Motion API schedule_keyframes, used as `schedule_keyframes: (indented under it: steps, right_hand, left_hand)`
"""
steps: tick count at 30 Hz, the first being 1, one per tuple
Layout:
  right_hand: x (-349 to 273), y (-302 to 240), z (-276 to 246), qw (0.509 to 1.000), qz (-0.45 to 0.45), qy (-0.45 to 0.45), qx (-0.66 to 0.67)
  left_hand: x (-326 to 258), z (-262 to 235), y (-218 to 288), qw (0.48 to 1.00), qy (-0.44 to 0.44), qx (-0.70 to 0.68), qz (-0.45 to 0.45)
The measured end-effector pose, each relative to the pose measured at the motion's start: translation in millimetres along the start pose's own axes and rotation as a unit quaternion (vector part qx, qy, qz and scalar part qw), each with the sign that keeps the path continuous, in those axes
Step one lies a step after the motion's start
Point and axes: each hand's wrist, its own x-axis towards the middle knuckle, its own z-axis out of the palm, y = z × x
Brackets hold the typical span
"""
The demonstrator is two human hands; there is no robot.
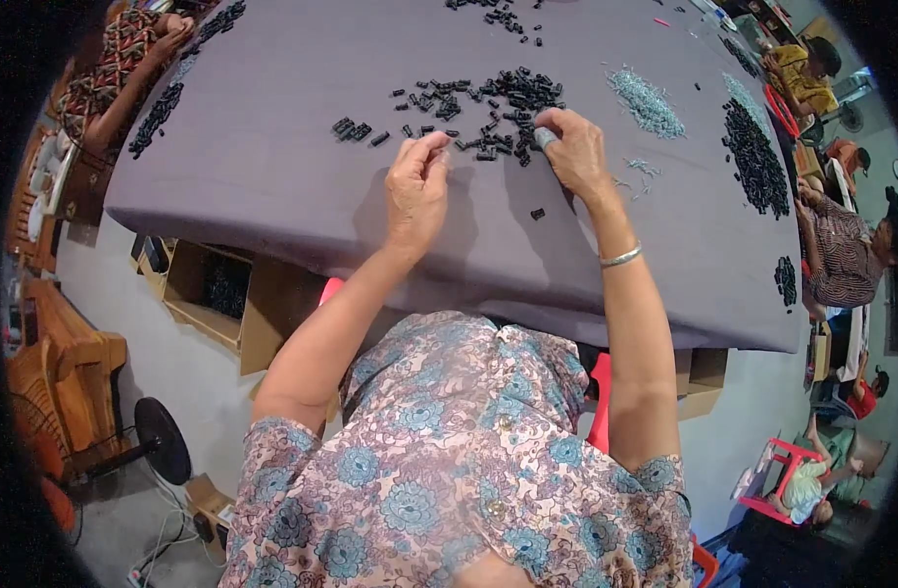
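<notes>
Work at near edge of black pieces (529, 90), loosely spread on table (272, 147). With left hand (416, 194) nearly pinched together and right hand (579, 157) curled beside them, unable to confirm a held piece in either. Preferably pinch pieces singly, without scattering neighbours.

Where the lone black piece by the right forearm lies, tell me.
In the head view, right of centre, the black piece lies on the cloth, between the right hand and the near edge.

One tablecloth (272, 88), perhaps hundreds each of black cylinders (529, 89) and pale slivers (649, 106).
</notes>
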Motion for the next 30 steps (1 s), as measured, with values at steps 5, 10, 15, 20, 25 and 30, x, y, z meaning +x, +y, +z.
schedule_keyframes:
  steps: [5, 10, 15, 20, 25, 30]
  right_hand:
    - [9, -7, 16, 0.998, -0.041, -0.026, -0.039]
    - [20, -3, 12, 0.963, 0.115, 0.007, 0.244]
    - [14, 12, -7, 0.938, 0.131, 0.068, 0.313]
    - [-8, 12, -23, 0.954, 0.157, 0.018, 0.253]
    - [-43, -19, -48, 0.979, 0.092, -0.161, 0.086]
    - [-59, -43, -42, 0.974, 0.081, -0.211, 0.005]
  left_hand:
    - [1, 0, -1, 1.0, -0.003, -0.014, -0.007]
    - [1, 2, 0, 1.0, 0.002, -0.022, 0.001]
    - [0, 0, 3, 1.0, 0.0, -0.016, -0.005]
    - [1, 0, -3, 1.0, -0.013, -0.003, 0.012]
    - [0, 1, 4, 1.0, -0.005, -0.018, -0.015]
    - [0, 2, 4, 1.0, -0.006, -0.014, -0.011]
